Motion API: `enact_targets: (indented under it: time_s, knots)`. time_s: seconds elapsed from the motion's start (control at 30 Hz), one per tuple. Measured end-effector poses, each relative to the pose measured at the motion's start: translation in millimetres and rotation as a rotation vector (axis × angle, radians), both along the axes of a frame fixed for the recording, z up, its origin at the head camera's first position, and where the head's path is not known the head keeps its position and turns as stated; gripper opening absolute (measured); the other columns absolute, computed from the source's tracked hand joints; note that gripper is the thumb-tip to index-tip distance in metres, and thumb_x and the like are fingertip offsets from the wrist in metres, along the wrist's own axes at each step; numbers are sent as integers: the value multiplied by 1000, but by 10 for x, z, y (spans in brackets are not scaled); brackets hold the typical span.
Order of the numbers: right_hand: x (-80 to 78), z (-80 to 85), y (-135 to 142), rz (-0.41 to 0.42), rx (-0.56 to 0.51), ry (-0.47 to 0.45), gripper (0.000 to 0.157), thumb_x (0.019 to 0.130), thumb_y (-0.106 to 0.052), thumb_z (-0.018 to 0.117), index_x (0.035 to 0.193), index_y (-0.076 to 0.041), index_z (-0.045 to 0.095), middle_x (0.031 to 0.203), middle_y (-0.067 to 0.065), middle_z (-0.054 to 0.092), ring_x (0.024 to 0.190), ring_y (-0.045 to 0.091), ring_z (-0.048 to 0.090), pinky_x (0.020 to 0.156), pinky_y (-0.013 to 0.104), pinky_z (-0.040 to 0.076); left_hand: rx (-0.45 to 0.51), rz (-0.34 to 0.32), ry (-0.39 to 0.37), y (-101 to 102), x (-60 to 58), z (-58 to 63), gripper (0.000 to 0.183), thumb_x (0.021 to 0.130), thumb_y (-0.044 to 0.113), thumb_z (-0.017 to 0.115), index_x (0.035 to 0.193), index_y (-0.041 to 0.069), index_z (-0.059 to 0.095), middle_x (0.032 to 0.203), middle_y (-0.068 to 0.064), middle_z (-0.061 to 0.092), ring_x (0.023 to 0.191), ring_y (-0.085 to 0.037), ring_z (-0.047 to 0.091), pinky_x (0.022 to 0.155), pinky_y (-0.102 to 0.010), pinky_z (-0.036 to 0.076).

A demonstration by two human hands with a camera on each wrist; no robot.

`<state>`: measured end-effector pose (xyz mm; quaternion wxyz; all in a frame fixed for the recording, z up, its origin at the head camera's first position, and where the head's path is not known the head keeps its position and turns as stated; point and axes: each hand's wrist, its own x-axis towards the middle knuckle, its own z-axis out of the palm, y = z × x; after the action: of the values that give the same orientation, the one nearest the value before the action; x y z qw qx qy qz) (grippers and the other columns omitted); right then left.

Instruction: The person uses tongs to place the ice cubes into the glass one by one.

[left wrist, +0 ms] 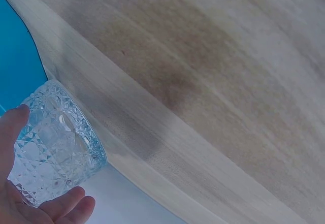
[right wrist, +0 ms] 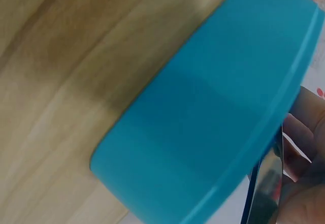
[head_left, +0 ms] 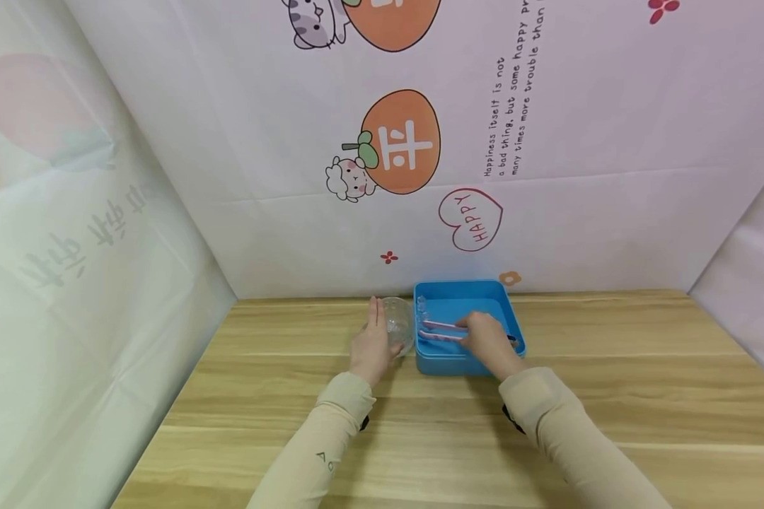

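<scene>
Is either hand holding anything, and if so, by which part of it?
Both are: the right hand holds the pink-striped tongs partway along, behind their striped ends; the left hand holds the clear glass by its sides.

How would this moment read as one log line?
left hand: holds clear glass | right hand: holds pink tongs over blue box | glass: on table, left of box

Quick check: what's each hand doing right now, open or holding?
Left hand: holding the clear, round, faceted cup.
Right hand: holding the slim pink-and-white striped tongs.
</scene>
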<state>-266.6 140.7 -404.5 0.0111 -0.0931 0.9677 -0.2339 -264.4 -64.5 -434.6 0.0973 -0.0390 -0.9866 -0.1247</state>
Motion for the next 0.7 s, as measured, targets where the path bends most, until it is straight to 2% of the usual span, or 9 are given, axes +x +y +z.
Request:
enact_targets:
  time_s: [0.4,0.7]
  knots:
    - [-37,-124,-65,-24,64,49,31,86,-7,69,115,3,67,107,18,66,102,35,61,88,46,52,3,-3,17,1,-22,-1,96,79,38,77,150,2,25,158,-12,26,52,-14,47,47,-26,42]
    - [-24,-135,-43,0,46,56,29,87,-7,67,115,2,67,107,18,65,104,36,60,87,47,52,-7,6,0,4,-24,6,96,79,38,76,151,2,24,159,-11,25,53,-13,46,48,-26,42]
